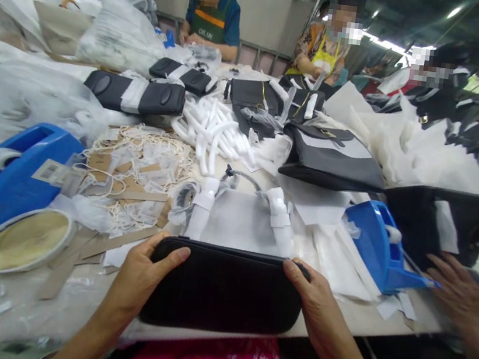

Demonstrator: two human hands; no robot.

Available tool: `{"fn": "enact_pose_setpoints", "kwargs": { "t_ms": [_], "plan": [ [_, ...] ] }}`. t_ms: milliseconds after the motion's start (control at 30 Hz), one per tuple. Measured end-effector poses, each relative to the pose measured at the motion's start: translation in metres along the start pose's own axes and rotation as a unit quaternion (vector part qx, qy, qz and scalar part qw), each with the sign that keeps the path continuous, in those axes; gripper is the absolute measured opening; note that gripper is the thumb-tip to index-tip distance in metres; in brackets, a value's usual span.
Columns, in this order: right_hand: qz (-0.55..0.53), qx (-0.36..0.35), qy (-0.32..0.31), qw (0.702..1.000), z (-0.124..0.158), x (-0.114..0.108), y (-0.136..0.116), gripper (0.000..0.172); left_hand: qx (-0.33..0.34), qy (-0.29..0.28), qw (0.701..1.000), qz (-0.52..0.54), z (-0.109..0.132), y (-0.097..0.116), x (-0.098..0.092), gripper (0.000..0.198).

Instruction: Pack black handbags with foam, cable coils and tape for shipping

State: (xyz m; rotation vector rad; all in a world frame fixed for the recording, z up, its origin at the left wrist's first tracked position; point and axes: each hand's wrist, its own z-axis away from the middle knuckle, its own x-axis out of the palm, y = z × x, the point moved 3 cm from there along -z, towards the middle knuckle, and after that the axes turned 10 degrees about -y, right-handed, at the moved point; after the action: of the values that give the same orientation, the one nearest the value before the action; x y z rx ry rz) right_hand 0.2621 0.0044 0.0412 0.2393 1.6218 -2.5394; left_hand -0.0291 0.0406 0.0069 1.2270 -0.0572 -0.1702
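Observation:
A black handbag [224, 292] is held at the table's front edge, its smooth bottom or side panel facing me. My left hand [153, 265] grips its upper left corner, thumb on the near face. At the upper right corner my right hand [307, 283] closes the same way, fingers behind. Beyond the bag's top edge, its handle [246, 174] stretches away over the table, with white wrapping [205, 195] around both ends. A sheet of pale, translucent material [238, 217] lies between the wrapped ends. The bag's far side is hidden.
Blue tape dispensers [14, 179] [378, 245] flank the work spot. A round tub [24, 239] of yellowish stuff, stringed tags [136, 160], white foam tubes [211, 126] and black bags [331, 156] crowd the table. A co-worker's hand [462, 297] is at right; two people stand opposite.

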Motion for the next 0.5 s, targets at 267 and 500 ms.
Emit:
{"fn": "enact_pose_setpoints", "kwargs": {
  "t_ms": [267, 500],
  "plan": [
    [0.066, 0.008, 0.013, 0.998, -0.022, 0.0, 0.01, 0.047, 0.037, 0.075, 0.989, -0.124, -0.012, -0.002, 0.001, 0.038],
    [0.111, -0.03, 0.016, 0.993, -0.033, 0.0, 0.012, 0.051, 0.148, 0.184, 0.861, -0.451, 0.0, 0.016, 0.019, 0.037]
  ]
}}
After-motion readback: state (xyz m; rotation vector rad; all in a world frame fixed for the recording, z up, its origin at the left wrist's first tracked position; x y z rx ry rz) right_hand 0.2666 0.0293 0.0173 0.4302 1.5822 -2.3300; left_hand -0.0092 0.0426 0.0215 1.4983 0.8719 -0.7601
